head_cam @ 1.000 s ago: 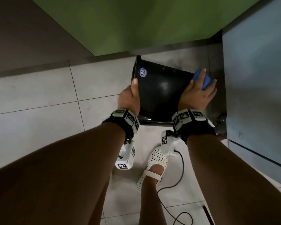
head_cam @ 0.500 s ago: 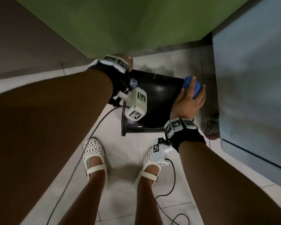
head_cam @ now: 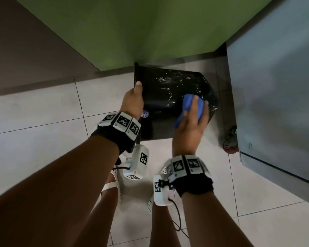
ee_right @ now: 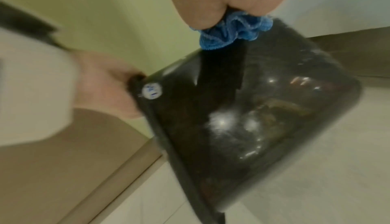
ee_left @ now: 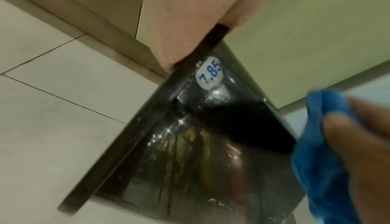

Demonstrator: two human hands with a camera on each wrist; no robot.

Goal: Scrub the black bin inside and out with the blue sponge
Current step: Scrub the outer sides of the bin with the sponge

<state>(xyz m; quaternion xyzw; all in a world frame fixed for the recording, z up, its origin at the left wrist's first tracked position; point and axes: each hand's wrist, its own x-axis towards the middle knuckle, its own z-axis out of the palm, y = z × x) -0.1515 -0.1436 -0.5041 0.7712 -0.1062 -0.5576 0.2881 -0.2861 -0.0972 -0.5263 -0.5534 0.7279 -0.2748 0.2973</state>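
The black bin (head_cam: pixel 166 97) lies tipped on its side over the floor, its rim to the left and its glossy outer wall flecked with suds. My left hand (head_cam: pixel 134 100) grips the rim (ee_left: pixel 198 56) beside a white price sticker (ee_left: pixel 210 75). My right hand (head_cam: pixel 191 118) holds the blue sponge (head_cam: pixel 189 106), a crumpled blue cloth, and presses it on the bin's outer wall near the base. The right wrist view shows the sponge (ee_right: pixel 232 31) bunched under my fingers against the bin (ee_right: pixel 253 111). The bin's inside is hidden.
A green wall (head_cam: pixel 132 32) stands just behind the bin. A grey cabinet (head_cam: pixel 278 97) on a caster wheel (head_cam: pixel 230 145) crowds the right side. White floor tiles (head_cam: pixel 34 118) spread to the left. My feet in white shoes (head_cam: pixel 114 182) and a cable (head_cam: pixel 178 221) are below.
My left hand came down from the bin's far end and now grips the rim at the left. The bin has turned, showing a soapy wall. My right hand slid the sponge nearer me.
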